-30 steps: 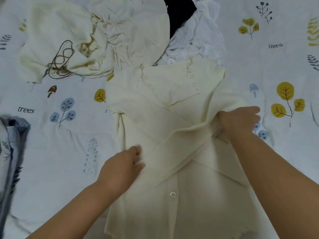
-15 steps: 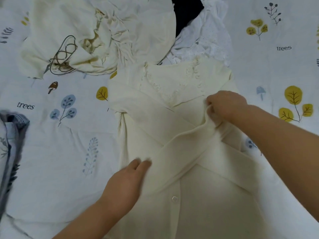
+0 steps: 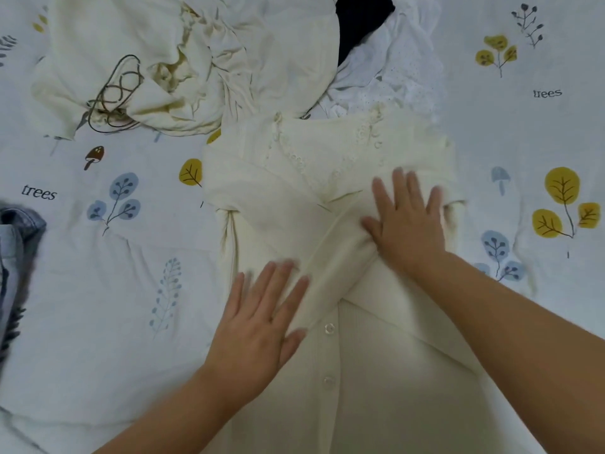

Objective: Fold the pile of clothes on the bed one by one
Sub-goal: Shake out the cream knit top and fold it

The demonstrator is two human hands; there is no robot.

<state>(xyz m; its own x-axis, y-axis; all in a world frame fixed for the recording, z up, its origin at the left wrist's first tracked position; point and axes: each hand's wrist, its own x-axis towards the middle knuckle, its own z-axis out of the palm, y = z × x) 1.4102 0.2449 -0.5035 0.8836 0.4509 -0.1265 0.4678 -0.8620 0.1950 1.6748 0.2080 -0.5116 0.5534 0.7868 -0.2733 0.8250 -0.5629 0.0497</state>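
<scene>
Spread across the bed is a leaf-printed sheet (image 3: 98, 290), on which a cream cardigan (image 3: 327, 224) is laid, sleeves crossed over its front. It is pressed flat by the left hand (image 3: 262, 319) and right hand (image 3: 409, 221), fingers straight. Unfolded clothes (image 3: 196, 60) are heaped just beyond.

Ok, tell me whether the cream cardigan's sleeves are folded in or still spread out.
Folded in: on the cream cardigan both sleeves cross over its front, left hand and right hand flat on them.
</scene>
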